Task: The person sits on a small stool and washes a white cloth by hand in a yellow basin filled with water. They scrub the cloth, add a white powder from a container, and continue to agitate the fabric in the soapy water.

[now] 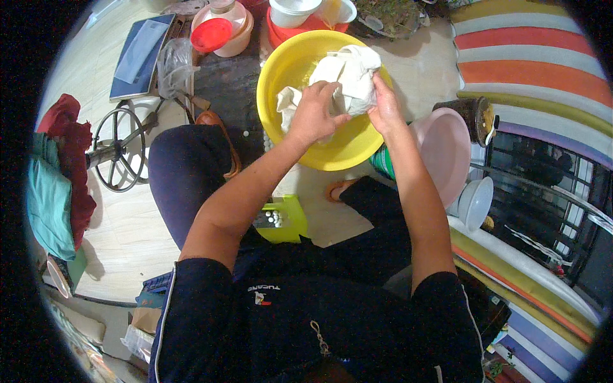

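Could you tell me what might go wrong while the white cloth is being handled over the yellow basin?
1. Both hands, left hand and right hand, grip the white cloth near the yellow basin rim; drips could land on the floor.
2. The basin sits among crowded containers, such as the pink basin; a tug might tip or bump it.

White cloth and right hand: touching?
Touching. The head view shows the right hand with its fingers pressed into the white cloth above the yellow basin; the left hand grips it too.
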Tool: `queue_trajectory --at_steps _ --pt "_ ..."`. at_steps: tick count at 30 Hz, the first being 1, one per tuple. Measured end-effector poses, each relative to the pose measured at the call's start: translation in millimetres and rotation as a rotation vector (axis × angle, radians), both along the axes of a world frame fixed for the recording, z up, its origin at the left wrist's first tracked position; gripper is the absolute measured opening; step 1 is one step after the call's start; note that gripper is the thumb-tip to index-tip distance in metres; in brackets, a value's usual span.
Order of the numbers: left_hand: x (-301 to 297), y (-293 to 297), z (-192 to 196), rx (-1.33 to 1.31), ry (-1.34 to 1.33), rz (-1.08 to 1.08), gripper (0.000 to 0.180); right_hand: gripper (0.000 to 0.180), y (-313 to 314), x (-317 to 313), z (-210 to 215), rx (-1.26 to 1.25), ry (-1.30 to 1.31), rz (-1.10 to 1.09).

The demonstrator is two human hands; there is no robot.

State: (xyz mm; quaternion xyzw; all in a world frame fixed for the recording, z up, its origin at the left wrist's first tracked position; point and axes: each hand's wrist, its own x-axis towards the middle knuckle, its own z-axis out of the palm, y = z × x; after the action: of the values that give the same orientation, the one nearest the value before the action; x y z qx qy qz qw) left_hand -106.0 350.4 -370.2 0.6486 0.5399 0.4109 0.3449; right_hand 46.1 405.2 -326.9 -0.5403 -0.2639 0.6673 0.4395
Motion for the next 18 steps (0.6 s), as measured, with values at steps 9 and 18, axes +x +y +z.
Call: queue_trajectory --at_steps 9,18 --pt "-4.4 5.7 -17.3 -0.214 -0.250 0.071 0.056 0.040 7.4 9.6 34.4 0.044 0.512 0.139" --pt "-8.5 12.8 -19.6 -0.335 -0.504 0.166 0.015 0.042 -1.3 15.6 46.8 -0.066 0.490 0.161"
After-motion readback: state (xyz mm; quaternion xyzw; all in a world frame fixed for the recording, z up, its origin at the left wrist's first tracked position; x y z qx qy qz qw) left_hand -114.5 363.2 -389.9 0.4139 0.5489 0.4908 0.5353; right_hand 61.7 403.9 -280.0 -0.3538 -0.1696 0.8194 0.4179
